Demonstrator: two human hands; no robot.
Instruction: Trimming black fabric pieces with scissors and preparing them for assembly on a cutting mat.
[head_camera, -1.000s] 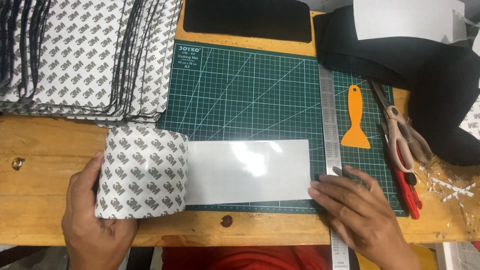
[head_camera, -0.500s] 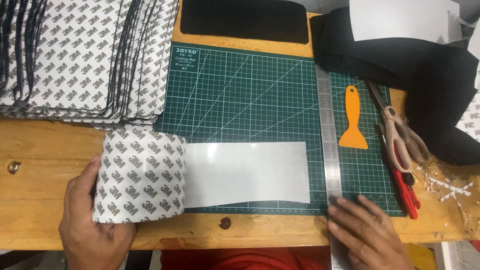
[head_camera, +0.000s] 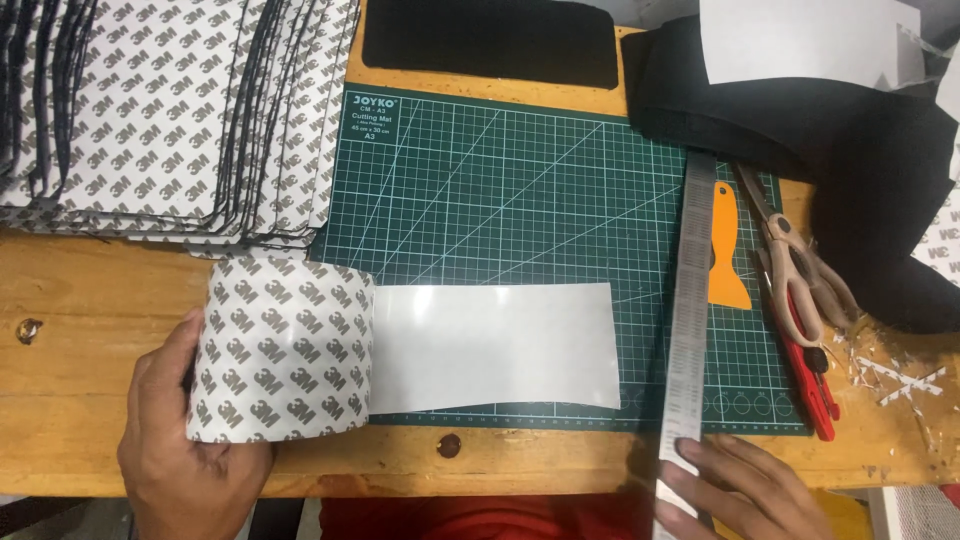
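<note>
Left hand (head_camera: 185, 450): curled round the near end of a wide roll of adhesive tape (head_camera: 280, 350), thumb up its left edge, fingers hidden beneath; firmly closed on it.
Roll's liner: white, covered in a repeating grey printed mark; glossy, catching light.
Unrolled strip (head_camera: 495, 347): plain, pale, shiny sheet running rightward from the held roll, lying flat on the green cutting mat (head_camera: 520, 190), far edge stopping short of the ruler.
Right hand (head_camera: 745, 490): fingers laid flat and spread on the near end of the steel ruler (head_camera: 690, 320), pressing rather than grasping; nothing enclosed.
Ruler: long, thin, metal, standing roughly upright in the view, reaching away from the right fingers across the mat's right part.
Mat: green, gridded in pale lines with diagonals, a small white printed label in its far left corner.
Beyond the held roll: stack of cut sheets (head_camera: 170, 110) with the same grey-on-white liner, dark edges, rounded corners.
Just right of the ruler: orange plastic scraper (head_camera: 728, 250), then scissors (head_camera: 800, 270) and a red-handled tool (head_camera: 810, 385).
Farther off: black foam-like pieces (head_camera: 490, 40) and dark fabric (head_camera: 860, 150) on the wooden bench (head_camera: 90, 320).
Right of the scissors: white paper scraps (head_camera: 890, 375).
Change since half a second before: right hand slid lower toward the bench edge, ruler shifted slightly rightward away from the strip; left-hand hold unchanged.
</note>
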